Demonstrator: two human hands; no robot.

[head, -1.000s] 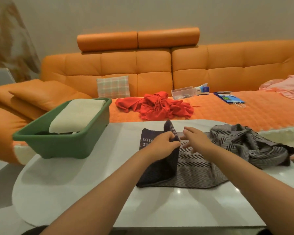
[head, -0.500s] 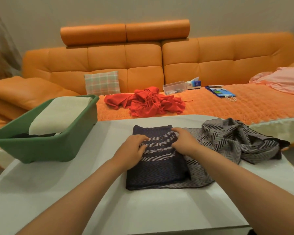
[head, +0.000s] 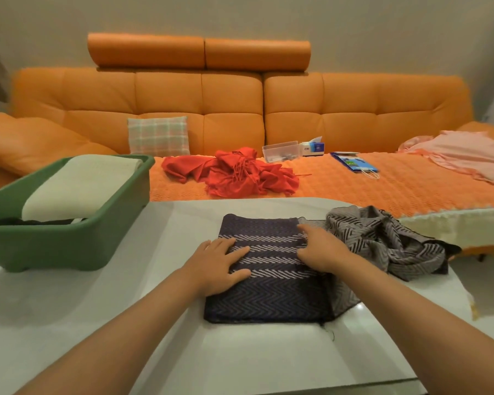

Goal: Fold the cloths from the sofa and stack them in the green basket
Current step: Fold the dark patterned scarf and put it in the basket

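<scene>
A dark blue and grey zigzag-patterned cloth (head: 271,297) lies on the white table (head: 240,357), its left part folded into a flat rectangle and its right end bunched in a heap (head: 382,238). My left hand (head: 220,265) lies flat, fingers spread, on the fold's left side. My right hand (head: 320,248) presses on its right edge, fingers spread. The green basket (head: 69,243) stands at the table's left with a folded cream cloth (head: 80,186) on top of a dark one. A crumpled red cloth (head: 234,173) and a pink cloth (head: 468,153) lie on the orange sofa (head: 340,109).
On the sofa seat are a plaid cushion (head: 158,136), a clear plastic box (head: 281,151), a tissue pack (head: 314,145) and a blue paper bag (head: 354,163). The table's near edge runs along the bottom right.
My hands laid the lifted flap of the patterned cloth down to the left and now press it flat. The camera view has shifted right, so the basket sits further left.
</scene>
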